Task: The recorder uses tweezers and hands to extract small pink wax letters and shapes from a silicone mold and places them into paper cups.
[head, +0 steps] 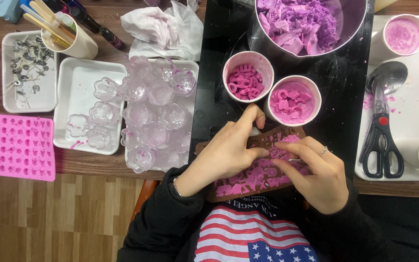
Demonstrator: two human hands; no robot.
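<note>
A brown letter-shaped silicone mold point(248, 182) filled with pink wax lies at the table's near edge. My left hand point(224, 155) grips the mold's upper left part, thumb and fingers pinching it. On the mold's right side rests my right hand point(316, 172), a thin metal tool between its fingers and the index fingertip pressing on the pink letters. Just beyond stand two white cups: one point(247, 76) holds loose pink wax letters, the other point(295, 99) holds pink wax chunks.
A metal pot of purple wax point(301, 24) sits on the black hob. At left are clear flower-shaped molds point(153, 114) on white trays, a pink silicone mold point(14, 145), and a tray of wick tabs point(27, 70). At right, a white tray carries scissors point(380, 143), a spoon point(389, 77), and cups.
</note>
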